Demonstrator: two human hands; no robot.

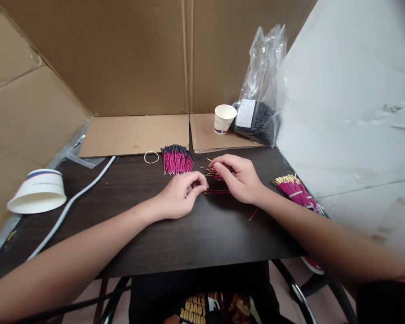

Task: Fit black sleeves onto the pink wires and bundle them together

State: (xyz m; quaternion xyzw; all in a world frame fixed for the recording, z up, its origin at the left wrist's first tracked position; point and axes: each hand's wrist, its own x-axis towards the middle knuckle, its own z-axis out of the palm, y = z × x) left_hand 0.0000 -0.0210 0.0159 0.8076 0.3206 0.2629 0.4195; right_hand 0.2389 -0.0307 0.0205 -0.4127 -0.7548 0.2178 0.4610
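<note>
My right hand [239, 177] is closed in a pinch on a thin wire with a gold-coloured tip [210, 160], which sticks out to the left of the fingertips. Under that hand lie several loose magenta wires [219, 191] with gold ends, partly hidden by it. My left hand [185, 193] is beside them, thumb and forefinger pressed together; whatever they pinch is too small to make out. Just beyond the left hand, a pile of magenta wires with black sleeves [178, 159] lies fanned on the dark table [188, 243].
Right of my forearm lies a tied bundle of magenta wires [295, 189]. A paper cup [224, 119] and a clear bag of black pieces [259, 119] stand at the back. A tipped cup [38, 189], white cable [74, 200] and rubber band [151, 162] are left. Cardboard walls enclose the table.
</note>
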